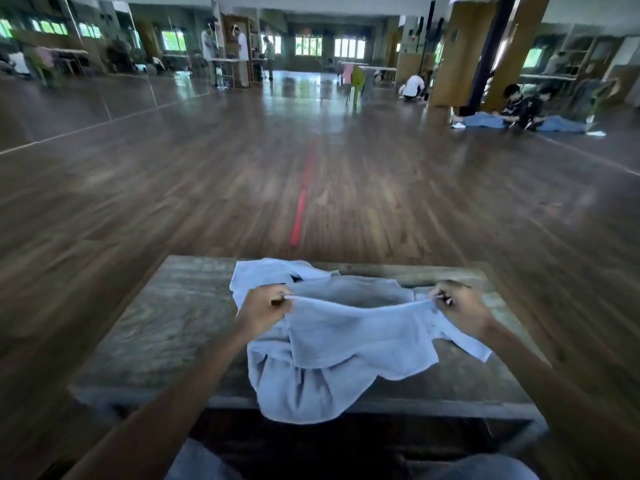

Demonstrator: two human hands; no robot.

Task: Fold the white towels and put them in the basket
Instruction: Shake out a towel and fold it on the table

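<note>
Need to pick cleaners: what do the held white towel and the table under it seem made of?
White cloth towel: probably soft cotton, matte; it drapes limply and wrinkles. Low rectangular grey-brown table: seemingly weathered wood, dull finish; grain streaks show along its top.

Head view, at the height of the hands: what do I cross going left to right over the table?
Bare wooden table → left hand, pinching the towel's top edge → white towel, stretched between both hands → right hand, pinching the same edge → bare table again.
</note>
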